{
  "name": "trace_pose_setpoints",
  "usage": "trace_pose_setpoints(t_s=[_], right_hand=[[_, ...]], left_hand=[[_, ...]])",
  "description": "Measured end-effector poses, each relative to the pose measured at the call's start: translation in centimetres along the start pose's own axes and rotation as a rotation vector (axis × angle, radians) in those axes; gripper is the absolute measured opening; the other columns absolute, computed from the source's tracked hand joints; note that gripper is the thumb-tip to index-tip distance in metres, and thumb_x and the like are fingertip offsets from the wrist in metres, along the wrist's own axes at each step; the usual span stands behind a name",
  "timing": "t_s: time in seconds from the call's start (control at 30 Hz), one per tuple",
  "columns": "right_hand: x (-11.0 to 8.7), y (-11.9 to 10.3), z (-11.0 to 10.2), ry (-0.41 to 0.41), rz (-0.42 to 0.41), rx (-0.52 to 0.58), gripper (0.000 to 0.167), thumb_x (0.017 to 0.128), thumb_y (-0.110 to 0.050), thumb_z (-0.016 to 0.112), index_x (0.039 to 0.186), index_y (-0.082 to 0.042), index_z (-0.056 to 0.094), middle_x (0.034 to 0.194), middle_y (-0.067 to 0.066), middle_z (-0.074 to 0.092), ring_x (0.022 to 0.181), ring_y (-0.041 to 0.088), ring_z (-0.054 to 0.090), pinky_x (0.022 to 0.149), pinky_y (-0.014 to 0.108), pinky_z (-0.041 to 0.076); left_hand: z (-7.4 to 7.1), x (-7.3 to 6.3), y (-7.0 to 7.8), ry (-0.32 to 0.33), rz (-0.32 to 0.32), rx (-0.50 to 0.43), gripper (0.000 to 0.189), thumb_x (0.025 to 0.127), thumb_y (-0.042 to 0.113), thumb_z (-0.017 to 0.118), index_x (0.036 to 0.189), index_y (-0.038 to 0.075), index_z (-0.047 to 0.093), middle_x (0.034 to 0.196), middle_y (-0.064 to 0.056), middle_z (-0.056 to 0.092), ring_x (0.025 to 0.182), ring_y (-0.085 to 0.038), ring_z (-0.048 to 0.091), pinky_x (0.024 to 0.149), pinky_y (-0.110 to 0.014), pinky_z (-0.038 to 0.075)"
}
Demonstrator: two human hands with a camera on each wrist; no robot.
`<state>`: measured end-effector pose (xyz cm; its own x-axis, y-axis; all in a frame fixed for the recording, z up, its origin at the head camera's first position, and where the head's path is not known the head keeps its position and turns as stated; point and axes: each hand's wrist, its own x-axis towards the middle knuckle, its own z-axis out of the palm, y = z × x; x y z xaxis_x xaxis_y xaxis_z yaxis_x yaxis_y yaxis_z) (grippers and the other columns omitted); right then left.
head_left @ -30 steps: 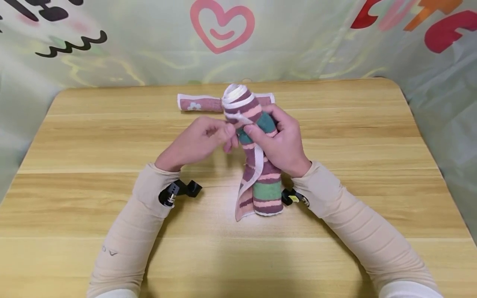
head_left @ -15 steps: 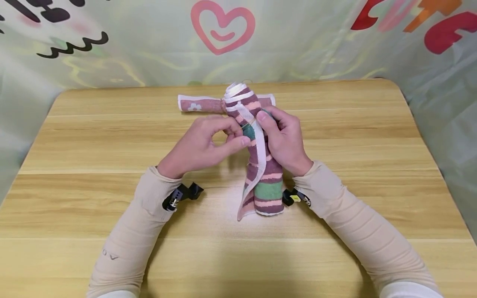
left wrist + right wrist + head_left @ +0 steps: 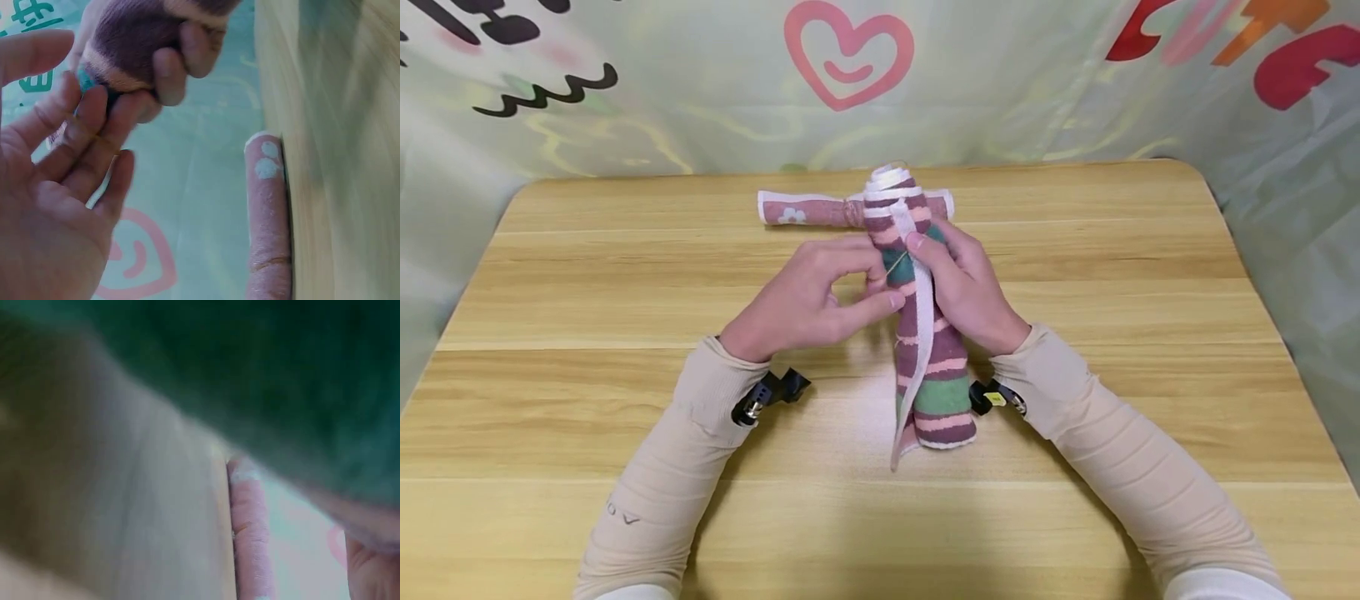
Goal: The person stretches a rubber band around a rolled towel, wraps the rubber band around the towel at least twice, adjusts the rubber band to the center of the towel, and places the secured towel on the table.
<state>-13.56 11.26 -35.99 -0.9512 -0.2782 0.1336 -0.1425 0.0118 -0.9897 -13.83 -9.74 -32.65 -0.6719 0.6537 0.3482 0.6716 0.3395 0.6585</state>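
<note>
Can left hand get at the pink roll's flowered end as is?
Probably yes. In the head view, the pink roll has its flowered end uncovered beyond the left hand; the striped roll hides only part farther right. The hand seems hooked in a thin band, so would likely need freeing first.

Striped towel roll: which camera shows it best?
The head view: it shows the striped towel roll almost whole, including its white-edged flap, though the right hand hides some. The left wrist view catches only a cropped section; the right wrist view, a blurred green patch.
</note>
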Motion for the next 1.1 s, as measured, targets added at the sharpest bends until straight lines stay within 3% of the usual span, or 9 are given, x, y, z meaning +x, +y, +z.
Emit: trace_pose_setpoints(t_s=[0.17, 0.27, 0.37, 0.5, 0.57, 0.67, 0.77, 0.97, 1.1], right_hand=[[0.2, -0.2, 0.1, 0.125, -0.074, 0.007, 0.032, 0.108, -0.027, 0.045, 0.126, -0.008, 0.065, 0.089, 0.003, 0.069, 0.068, 0.016, 0.070, 0.060, 0.033, 0.062], [0.3, -0.1, 0.0, 0.160, -0.071, -0.008, 0.031, 0.108, -0.027, 0.046, 0.121, -0.008, 0.067, 0.084, 0.001, 0.068, 0.064, 0.015, 0.068, 0.057, 0.033, 0.060], [0.4, 0.1, -0.1, 0.169, -0.053, -0.013, 0.032, 0.108, -0.027, 0.046, 0.121, -0.008, 0.067, 0.082, 0.001, 0.068, 0.063, 0.015, 0.067, 0.056, 0.033, 0.060], [0.3, 0.2, -0.1, 0.172, -0.049, -0.007, 0.035, 0.107, -0.028, 0.044, 0.123, -0.007, 0.068, 0.081, -0.001, 0.068, 0.063, 0.013, 0.067, 0.058, 0.031, 0.060], [0.3, 0.2, -0.1, 0.182, -0.064, -0.001, 0.035, 0.107, -0.027, 0.043, 0.120, -0.007, 0.069, 0.079, -0.002, 0.067, 0.062, 0.013, 0.065, 0.058, 0.030, 0.059], [0.4, 0.1, 0.0, 0.197, -0.085, 0.010, 0.033, 0.106, -0.027, 0.043, 0.113, -0.009, 0.070, 0.076, -0.002, 0.065, 0.060, 0.012, 0.063, 0.057, 0.029, 0.057], [0.5, 0.0, 0.0, 0.213, -0.111, 0.036, 0.030, 0.106, -0.025, 0.043, 0.107, -0.014, 0.070, 0.074, -0.002, 0.064, 0.058, 0.012, 0.062, 0.054, 0.029, 0.056], [0.7, 0.0, -0.1, 0.220, -0.175, 0.092, 0.030, 0.106, -0.021, 0.041, 0.106, -0.015, 0.070, 0.076, -0.001, 0.064, 0.059, 0.013, 0.062, 0.053, 0.029, 0.056], [0.7, 0.1, -0.1, 0.221, -0.193, 0.087, 0.030, 0.105, -0.020, 0.043, 0.111, -0.010, 0.071, 0.076, -0.002, 0.066, 0.058, 0.013, 0.063, 0.052, 0.030, 0.056]], left_hand=[[-0.1, -0.3, -0.1, 0.026, 0.049, 0.027, 0.035, 0.090, 0.019, 0.074, 0.066, 0.013, 0.049, 0.088, -0.001, 0.072, 0.096, -0.015, 0.066, 0.114, -0.045, 0.038], [-0.1, -0.4, 0.1, 0.011, 0.098, 0.060, 0.037, 0.090, 0.018, 0.072, 0.064, 0.013, 0.047, 0.068, 0.005, 0.061, 0.074, -0.007, 0.060, 0.118, -0.047, 0.035], [0.0, -0.5, 0.5, 0.011, 0.158, 0.117, 0.040, 0.090, 0.016, 0.070, 0.060, 0.014, 0.042, 0.056, 0.006, 0.042, 0.055, -0.003, 0.039, 0.119, -0.044, 0.040], [0.4, -0.4, 1.0, 0.032, 0.265, 0.123, 0.045, 0.088, 0.011, 0.068, 0.057, 0.013, 0.035, 0.051, 0.004, 0.031, 0.050, -0.004, 0.028, 0.109, -0.039, 0.052], [0.5, -0.4, 1.2, 0.044, 0.329, 0.073, 0.045, 0.086, 0.007, 0.066, 0.056, 0.013, 0.034, 0.051, 0.003, 0.030, 0.052, -0.006, 0.029, 0.087, -0.029, 0.057], [0.6, -0.5, 1.4, 0.039, 0.384, 0.027, 0.045, 0.086, 0.006, 0.067, 0.056, 0.013, 0.033, 0.051, 0.003, 0.030, 0.054, -0.006, 0.032, 0.058, -0.020, 0.041], [0.5, -0.7, 1.5, -0.020, 0.297, 0.048, 0.041, 0.088, 0.012, 0.068, 0.058, 0.014, 0.040, 0.051, 0.005, 0.035, 0.052, -0.003, 0.034, 0.050, -0.019, 0.028], [0.0, -0.5, 1.7, -0.172, -0.093, 0.144, 0.028, 0.100, 0.032, 0.065, 0.078, 0.014, 0.066, 0.051, 0.008, 0.046, 0.043, -0.002, 0.038, 0.044, -0.022, 0.033], [-0.2, -0.4, 1.8, -0.275, -0.132, 0.118, 0.028, 0.100, 0.034, 0.066, 0.079, 0.016, 0.073, 0.055, 0.010, 0.057, 0.045, 0.000, 0.048, 0.045, -0.022, 0.041]])
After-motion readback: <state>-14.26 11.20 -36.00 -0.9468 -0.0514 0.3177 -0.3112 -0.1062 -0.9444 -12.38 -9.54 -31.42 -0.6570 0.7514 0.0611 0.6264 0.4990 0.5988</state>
